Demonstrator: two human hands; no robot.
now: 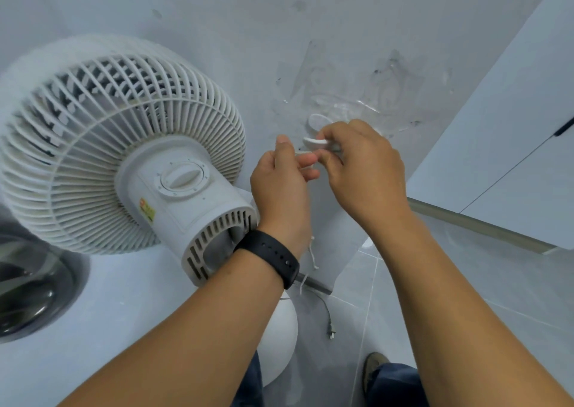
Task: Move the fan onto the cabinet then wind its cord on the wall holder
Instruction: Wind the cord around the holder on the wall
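Between both hands, seemingly cord.

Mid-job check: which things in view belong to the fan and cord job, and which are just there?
In the job: fan; cord with plug; wall holder; left hand; right hand.
Just there: steel sink; cupboard door; wristband.
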